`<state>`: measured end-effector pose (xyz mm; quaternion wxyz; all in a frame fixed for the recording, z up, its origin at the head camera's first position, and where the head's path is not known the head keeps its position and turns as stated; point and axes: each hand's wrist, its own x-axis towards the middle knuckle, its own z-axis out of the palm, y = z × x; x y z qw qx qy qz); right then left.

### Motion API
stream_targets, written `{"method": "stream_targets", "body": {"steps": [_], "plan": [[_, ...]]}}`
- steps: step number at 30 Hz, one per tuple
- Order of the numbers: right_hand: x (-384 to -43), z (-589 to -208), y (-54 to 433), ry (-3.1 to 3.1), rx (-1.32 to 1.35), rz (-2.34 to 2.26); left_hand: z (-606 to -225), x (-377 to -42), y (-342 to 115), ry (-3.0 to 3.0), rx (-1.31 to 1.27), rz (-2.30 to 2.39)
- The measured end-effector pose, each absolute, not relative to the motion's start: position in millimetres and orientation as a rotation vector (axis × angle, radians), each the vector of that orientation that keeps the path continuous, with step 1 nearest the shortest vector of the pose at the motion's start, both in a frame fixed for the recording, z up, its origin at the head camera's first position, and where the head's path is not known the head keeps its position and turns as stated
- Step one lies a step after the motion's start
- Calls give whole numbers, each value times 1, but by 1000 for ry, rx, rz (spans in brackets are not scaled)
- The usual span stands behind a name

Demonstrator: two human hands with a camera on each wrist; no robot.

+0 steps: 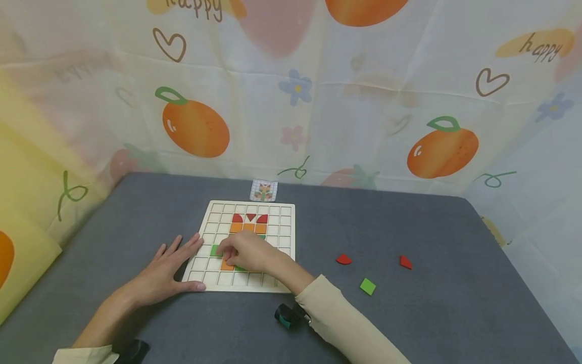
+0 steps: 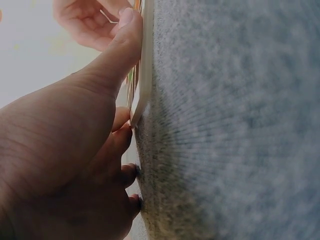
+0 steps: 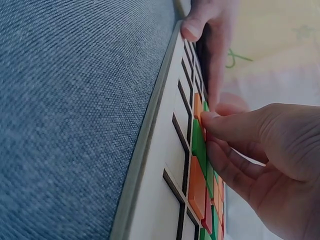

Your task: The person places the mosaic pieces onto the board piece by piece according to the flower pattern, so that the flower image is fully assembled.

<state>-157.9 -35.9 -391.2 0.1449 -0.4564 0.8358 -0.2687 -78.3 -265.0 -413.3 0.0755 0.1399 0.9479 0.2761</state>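
A cream square grid board (image 1: 284, 227) lies on the table, with red, orange and green tiles set in its squares. My left hand (image 1: 159, 278) rests at its left side, fingers spread along the edge and thumb on the near left corner. Over the middle of the board, my right hand (image 1: 252, 251) has its thumb and fingers bent down to the tiles. In the right wrist view its thumb tip meets an orange tile (image 3: 198, 105), close to a green tile (image 3: 198, 142). I cannot tell whether these fingers pinch a tile. A green tile (image 1: 214, 250) shows beside the fingertips.
Right of the board lie a red quarter-round tile (image 1: 343, 259), a green square tile (image 1: 368, 286) and another red tile (image 1: 406, 262). A small pattern card (image 1: 263, 191) lies behind the board. A printed curtain (image 1: 354, 121) hangs behind the grey table (image 1: 454, 313).
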Motion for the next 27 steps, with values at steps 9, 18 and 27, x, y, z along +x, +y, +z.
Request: {"method": "stream_targets", "body": {"steps": [9,18,27], "plan": [[-155,-391,-32,2460,-1336,-791,-413,-80,-266,2840,428,829],[-154,-378,-8,2481,-1347,-826,-412,-81,-264,2840,398,807],[-159,-377,41,2522,-1238,-906,-413,-80,-264,2835,395,806]]}}
